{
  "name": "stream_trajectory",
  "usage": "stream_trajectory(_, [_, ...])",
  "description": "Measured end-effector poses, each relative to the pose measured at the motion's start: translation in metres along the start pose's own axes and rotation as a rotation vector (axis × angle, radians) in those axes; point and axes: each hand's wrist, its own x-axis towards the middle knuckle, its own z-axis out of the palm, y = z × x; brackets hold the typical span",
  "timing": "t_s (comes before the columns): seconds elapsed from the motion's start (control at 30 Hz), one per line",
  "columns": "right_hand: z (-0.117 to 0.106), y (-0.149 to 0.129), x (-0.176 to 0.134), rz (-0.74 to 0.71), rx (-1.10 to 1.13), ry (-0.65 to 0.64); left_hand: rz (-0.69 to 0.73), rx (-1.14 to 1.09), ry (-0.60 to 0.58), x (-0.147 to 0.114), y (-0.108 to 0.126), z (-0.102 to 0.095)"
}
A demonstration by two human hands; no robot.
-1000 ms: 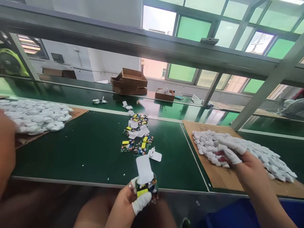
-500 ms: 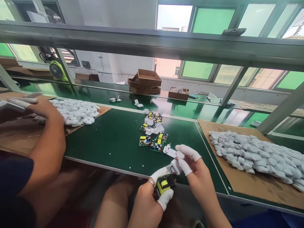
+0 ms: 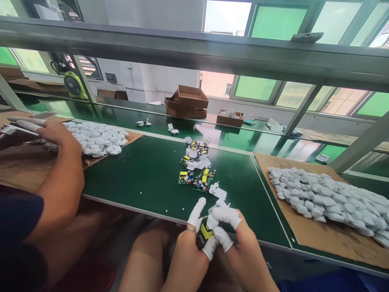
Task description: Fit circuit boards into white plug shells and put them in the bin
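Note:
Low at the table's front edge, my left hand [image 3: 187,255] grips a small circuit board [image 3: 206,232] with a yellow-wrapped transformer. Its thumb presses the near side, while the index finger points up beside the board. My right hand [image 3: 243,247] closes in from the right, finger and thumb pinched at the board's right side and partly covering it. A white plastic plug part [image 3: 223,204] shows just beyond the right fingers; its lower part is hidden. White finger cots cover fingertips on both hands. Another white plug housing [image 3: 218,191] lies on the table just past them.
Circuit boards and white housings form a pile [image 3: 197,162] mid-table. White parts [image 3: 322,198] cover cardboard at right, and more [image 3: 97,138] lie at left. A co-worker's arm [image 3: 67,170] reaches in there. Cardboard boxes [image 3: 188,101] stand behind, under a metal beam [image 3: 182,48].
My right hand has moved down and left, from the white plug part onto the board. My left index finger has lifted. The co-worker's hand has shifted slightly.

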Motion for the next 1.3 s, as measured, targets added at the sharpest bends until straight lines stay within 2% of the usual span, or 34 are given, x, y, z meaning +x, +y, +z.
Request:
stream_trajectory(0.1, [0.004,0.001,-0.006,-0.017,-0.019,0.003,0.004,-0.03,-0.021,-0.004,0.001,0.01])
stream_trajectory(0.2, [0.007,0.002,-0.015,0.035,-0.013,0.101,0.008,-0.071,-0.042,-0.016,0.001,0.026])
stream_trajectory(0.3, [0.015,0.005,-0.024,0.175,0.045,0.139,-0.002,-0.105,-0.071,-0.044,-0.02,0.051])
stream_trajectory(0.37, [0.021,0.009,-0.027,0.305,0.111,0.107,-0.018,-0.116,-0.097,-0.073,-0.056,0.073])
stream_trajectory(0.47, [0.026,0.012,-0.028,0.417,0.176,0.111,-0.052,-0.1,-0.137,-0.122,-0.133,0.107])
stream_trajectory(0.57, [0.026,0.009,-0.028,0.381,0.204,0.159,-0.063,-0.063,-0.159,-0.16,-0.198,0.128])
stream_trajectory(0.63, [0.026,0.005,-0.028,0.33,0.189,0.175,-0.041,0.012,-0.183,-0.17,-0.22,0.133])
stream_trajectory(0.9, [0.022,0.006,-0.028,0.033,-0.078,0.229,0.112,0.336,-0.141,-0.163,-0.228,0.125])
stream_trajectory(1.0, [0.019,0.008,-0.03,0.014,-0.161,0.24,0.173,0.393,-0.083,-0.163,-0.236,0.119])
stream_trajectory(1.1, [0.018,0.008,-0.03,0.003,-0.219,0.235,0.294,0.529,-0.033,-0.165,-0.243,0.118])
stream_trajectory(1.23, [0.016,0.007,-0.026,-0.107,-0.334,0.226,0.387,0.656,0.01,-0.173,-0.253,0.125])
stream_trajectory(1.3, [0.015,0.006,-0.022,-0.165,-0.375,0.217,0.397,0.68,0.026,-0.174,-0.249,0.126])
